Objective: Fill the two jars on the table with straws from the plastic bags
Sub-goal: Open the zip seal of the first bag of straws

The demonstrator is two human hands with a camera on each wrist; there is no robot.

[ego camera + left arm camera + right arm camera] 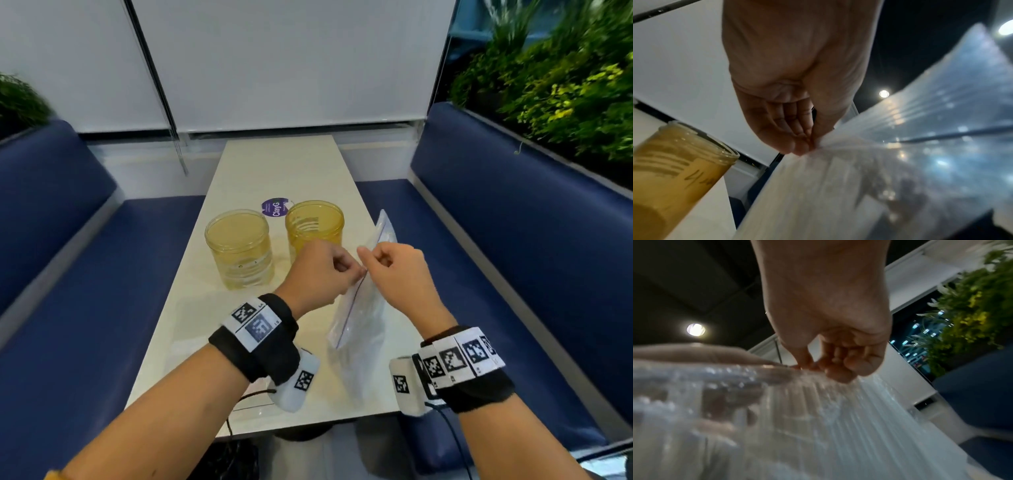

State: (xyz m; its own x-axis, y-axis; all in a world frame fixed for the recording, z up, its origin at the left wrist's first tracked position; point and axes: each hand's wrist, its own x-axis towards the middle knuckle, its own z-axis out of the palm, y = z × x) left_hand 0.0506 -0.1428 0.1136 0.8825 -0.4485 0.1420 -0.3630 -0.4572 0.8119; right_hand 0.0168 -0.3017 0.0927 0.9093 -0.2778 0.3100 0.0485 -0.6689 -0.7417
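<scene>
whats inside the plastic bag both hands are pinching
Through the clear plastic bag a packed bundle of pale straws shows. The left hand and right hand pinch its top edge; blur hides the straws' count.

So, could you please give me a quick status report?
Both hands, left hand and right hand, pinch plastic bag top. Two jars empty. Nothing in the way.

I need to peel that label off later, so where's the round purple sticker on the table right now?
In the head view the purple sticker lies flat on the table, just behind and between the two yellow jars, toward the far end.
</scene>
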